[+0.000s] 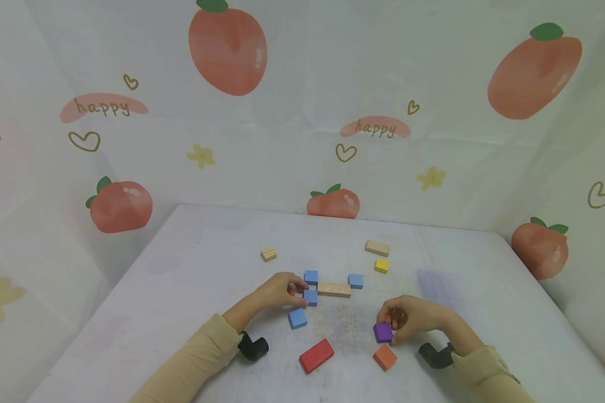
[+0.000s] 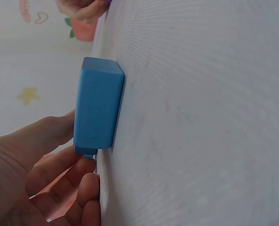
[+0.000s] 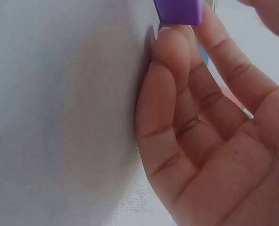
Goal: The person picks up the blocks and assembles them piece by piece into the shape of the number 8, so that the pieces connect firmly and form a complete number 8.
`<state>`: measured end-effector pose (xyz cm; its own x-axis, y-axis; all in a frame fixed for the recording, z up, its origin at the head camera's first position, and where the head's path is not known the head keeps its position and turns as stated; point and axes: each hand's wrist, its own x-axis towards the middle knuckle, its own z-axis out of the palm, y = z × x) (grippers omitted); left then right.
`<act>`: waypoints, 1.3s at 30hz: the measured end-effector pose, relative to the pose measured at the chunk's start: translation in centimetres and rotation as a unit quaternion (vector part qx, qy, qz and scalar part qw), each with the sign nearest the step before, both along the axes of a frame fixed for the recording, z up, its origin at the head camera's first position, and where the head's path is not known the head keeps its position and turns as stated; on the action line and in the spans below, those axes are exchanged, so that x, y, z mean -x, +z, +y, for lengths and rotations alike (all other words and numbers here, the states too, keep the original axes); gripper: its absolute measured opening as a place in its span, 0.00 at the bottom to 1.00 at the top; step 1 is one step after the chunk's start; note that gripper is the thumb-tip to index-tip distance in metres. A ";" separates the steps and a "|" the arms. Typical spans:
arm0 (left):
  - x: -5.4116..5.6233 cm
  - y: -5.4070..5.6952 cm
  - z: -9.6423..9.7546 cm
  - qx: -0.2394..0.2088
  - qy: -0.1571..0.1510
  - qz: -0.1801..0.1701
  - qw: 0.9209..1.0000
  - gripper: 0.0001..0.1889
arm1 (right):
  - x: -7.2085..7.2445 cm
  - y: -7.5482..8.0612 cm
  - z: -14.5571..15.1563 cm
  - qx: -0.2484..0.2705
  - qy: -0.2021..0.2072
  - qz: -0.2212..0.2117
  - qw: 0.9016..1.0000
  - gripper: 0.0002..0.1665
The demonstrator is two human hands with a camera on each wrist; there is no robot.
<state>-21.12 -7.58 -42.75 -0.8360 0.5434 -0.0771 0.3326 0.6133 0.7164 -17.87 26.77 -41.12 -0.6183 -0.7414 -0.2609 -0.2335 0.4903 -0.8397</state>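
Note:
My left hand [image 1: 280, 291] pinches a blue block [image 1: 310, 297] between thumb and fingers, at the left end of a plain wooden plank [image 1: 334, 289]. Just behind it lies a second blue block [image 1: 311, 276], and nearer me a third blue block [image 1: 297, 318]. That nearer one hides most of the pinched block [image 2: 86, 150] in the left wrist view. A purple block [image 1: 383, 332] is held at its sides by the thumb and fingers of my right hand [image 1: 417, 318]; in the right wrist view only part of the purple block [image 3: 179, 10] shows at the top edge.
Close to me lie a red block [image 1: 316, 356] and an orange block [image 1: 385, 357]. Another blue block [image 1: 355, 281] sits by the plank's right end. Farther back are a yellow block [image 1: 381, 266], a short wooden plank [image 1: 377, 248] and a ridged wooden block [image 1: 269, 254].

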 end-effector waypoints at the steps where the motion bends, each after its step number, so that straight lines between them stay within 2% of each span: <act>1: 0.0 0.0 0.0 -0.001 0.001 -0.002 1.000 0.17 | 0.0 0.0 0.0 0.000 0.000 0.001 1.000 0.19; 8: 0.0 0.0 0.0 -0.006 0.000 -0.003 1.000 0.17 | -0.1 0.0 -0.1 -0.010 -0.009 0.015 1.000 0.18; 18: 0.0 0.1 0.0 -0.008 -0.003 -0.002 1.000 0.17 | 0.2 -0.2 -0.3 -0.012 -0.011 0.066 0.998 0.17; 32: 0.0 -0.1 -0.1 -0.005 -0.005 0.006 1.000 0.17 | 0.9 -0.3 -0.7 -0.014 -0.041 0.095 0.994 0.17; 39: 0.0 0.0 0.0 -0.003 0.003 -0.002 1.000 0.17 | 1.2 0.0 -1.4 -0.005 -0.045 0.106 0.993 0.18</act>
<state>-21.09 -7.59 -42.71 -0.8392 0.5384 -0.0766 0.3263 0.6111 0.7212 -19.04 25.36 -41.15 -0.7238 -0.6784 -0.1259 -0.3586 0.5258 -0.7713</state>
